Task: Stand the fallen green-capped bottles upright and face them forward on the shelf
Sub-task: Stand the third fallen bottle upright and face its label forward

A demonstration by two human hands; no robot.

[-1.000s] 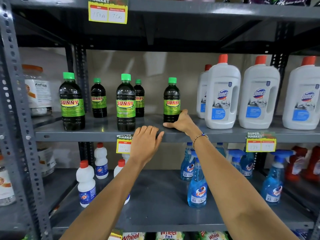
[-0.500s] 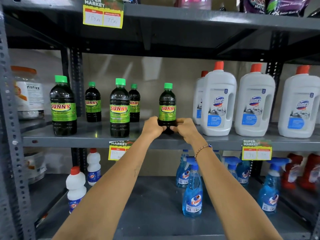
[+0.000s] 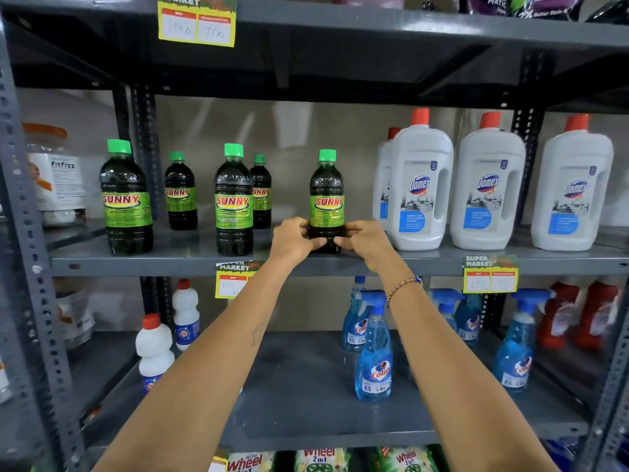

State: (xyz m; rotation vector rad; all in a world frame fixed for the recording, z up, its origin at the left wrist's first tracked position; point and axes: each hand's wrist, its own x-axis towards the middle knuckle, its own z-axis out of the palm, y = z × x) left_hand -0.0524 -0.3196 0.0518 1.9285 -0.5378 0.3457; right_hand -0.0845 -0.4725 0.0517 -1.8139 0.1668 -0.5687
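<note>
A second before, the left hand (image 3: 294,238) lay flat on the shelf edge; it had since come up to join the right one on the bottle. From the left, four green-capped bottles stood up on the grey shelf (image 3: 170,262): a big front one (image 3: 126,199), a back one (image 3: 180,192), another front one (image 3: 234,201) and one behind it (image 3: 261,192). Next, both hands were wrapped around the bottom of the fifth bottle (image 3: 326,195), left hand on its left side and right hand (image 3: 362,241) on its right. It stood straight, with its SUNNY label facing out. Beside it stood white jugs (image 3: 422,192) with red caps.
</note>
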